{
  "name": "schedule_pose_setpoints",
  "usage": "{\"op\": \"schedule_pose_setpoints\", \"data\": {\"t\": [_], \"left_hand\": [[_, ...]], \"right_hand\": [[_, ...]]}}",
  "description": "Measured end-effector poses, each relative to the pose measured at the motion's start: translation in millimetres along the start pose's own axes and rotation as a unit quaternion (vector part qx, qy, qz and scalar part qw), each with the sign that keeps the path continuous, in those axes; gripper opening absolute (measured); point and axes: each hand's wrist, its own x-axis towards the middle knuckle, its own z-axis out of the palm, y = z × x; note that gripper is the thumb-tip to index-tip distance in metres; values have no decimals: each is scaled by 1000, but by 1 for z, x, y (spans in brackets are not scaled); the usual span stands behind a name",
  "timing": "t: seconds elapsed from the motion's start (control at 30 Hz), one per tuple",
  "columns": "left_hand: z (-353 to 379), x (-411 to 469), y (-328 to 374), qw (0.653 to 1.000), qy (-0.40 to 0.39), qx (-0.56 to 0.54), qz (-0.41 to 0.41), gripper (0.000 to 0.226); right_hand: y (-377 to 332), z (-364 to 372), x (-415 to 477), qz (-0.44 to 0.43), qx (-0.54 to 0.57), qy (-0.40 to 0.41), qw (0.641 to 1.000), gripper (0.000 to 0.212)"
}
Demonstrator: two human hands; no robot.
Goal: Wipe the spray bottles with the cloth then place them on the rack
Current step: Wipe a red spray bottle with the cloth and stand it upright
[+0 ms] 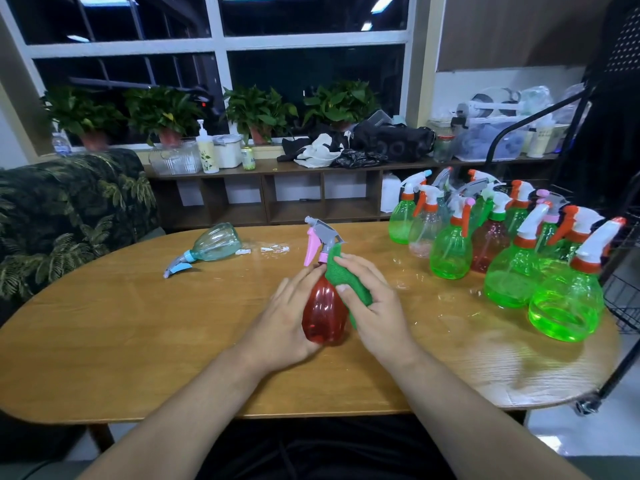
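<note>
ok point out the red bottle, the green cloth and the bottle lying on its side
red bottle (323,317), head view, lower body
green cloth (346,277), head view, middle fold
bottle lying on its side (216,242), head view, belly

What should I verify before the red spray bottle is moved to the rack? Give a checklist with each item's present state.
1. Left hand holds the red bottle: ok.
2. Right hand presses the green cloth against the bottle's shoulder: ok.
3. Bottle wiped all round: cannot tell; its far side is hidden.
4. Free space on the rack: cannot tell; only a wire corner shows at the right edge.
5. Clear path to the rack: not ok; the green bottles stand crowded in between.
</note>
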Motion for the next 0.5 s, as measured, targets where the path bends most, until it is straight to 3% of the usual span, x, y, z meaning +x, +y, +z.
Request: {"op": "schedule_pose_setpoints", "data": {"t": [0.3, 0.5], "left_hand": [[2, 0, -3, 998, 37, -11, -46, 101], [-2, 0, -5, 982, 98, -67, -147, 104]], "right_hand": [[-4, 2, -2, -120, -137, -54, 982, 47], [-7, 8, -8, -189, -163, -102, 963, 44]]}}
